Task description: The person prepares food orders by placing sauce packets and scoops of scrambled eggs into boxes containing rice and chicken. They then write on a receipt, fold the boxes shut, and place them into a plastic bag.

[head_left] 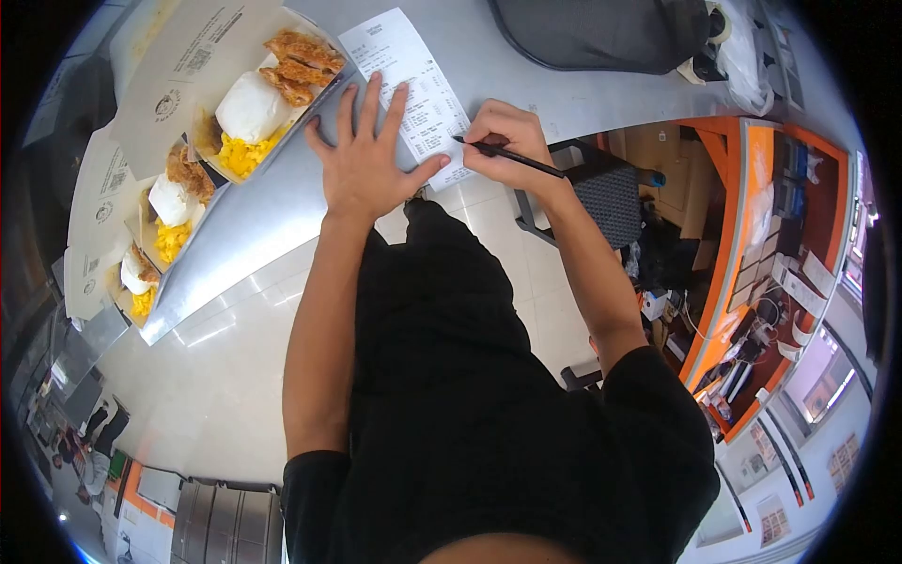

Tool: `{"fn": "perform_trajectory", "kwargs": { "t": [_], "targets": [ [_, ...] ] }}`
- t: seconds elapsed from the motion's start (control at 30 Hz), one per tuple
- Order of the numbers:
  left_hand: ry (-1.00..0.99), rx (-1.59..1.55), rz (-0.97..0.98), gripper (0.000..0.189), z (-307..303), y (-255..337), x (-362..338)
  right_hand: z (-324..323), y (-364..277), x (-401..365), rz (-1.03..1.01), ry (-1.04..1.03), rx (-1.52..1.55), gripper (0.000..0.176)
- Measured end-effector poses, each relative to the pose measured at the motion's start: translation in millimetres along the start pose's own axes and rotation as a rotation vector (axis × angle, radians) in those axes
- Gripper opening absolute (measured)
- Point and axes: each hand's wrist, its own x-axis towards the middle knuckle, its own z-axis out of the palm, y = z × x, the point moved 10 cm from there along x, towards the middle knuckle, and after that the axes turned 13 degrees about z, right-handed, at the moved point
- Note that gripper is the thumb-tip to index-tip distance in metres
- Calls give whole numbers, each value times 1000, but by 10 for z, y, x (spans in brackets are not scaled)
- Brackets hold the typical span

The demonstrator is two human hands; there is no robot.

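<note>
A long white printed receipt (395,39) lies on the metal counter. My left hand (366,169) is spread flat, its fingers apart, partly over the receipt's left edge and partly on the counter. In my right hand (512,146) a black pen (521,160) is gripped, its tip at the receipt's right side. Left of my left hand, an open cardboard food box (211,85) holds a mound of white rice (254,108), browned fried pieces (303,61) and yellow scrambled egg (242,155). Two more open boxes with similar food stand further left.
A black bag-like item (601,33) lies on the counter at the top. Under the counter's right part stands a dark woven stool (601,193). Orange-framed shelves (742,244) with papers and cables are at the right. People (94,461) appear far off at lower left.
</note>
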Motion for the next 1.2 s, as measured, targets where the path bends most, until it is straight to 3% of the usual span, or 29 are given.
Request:
{"fn": "perform_trajectory", "kwargs": {
  "t": [0.2, 0.37, 0.6, 0.7, 1.2],
  "targets": [
    [0, 4, 2, 99, 3, 2, 3, 27, -14, -4, 7, -23, -15, 13],
    [-4, 14, 2, 100, -5, -4, -1, -129, 182, -13, 59, 215, 142, 15],
    [21, -14, 17, 105, -33, 25, 12, -105, 47, 6, 9, 132, 209, 15],
    [23, -3, 23, 105, -36, 26, 11, 39, 1, 28, -4, -9, 131, 15],
    [16, 16, 11, 120, -2, 3, 7, 73, -58, 101, -75, 56, -9, 13]
  ]
}}
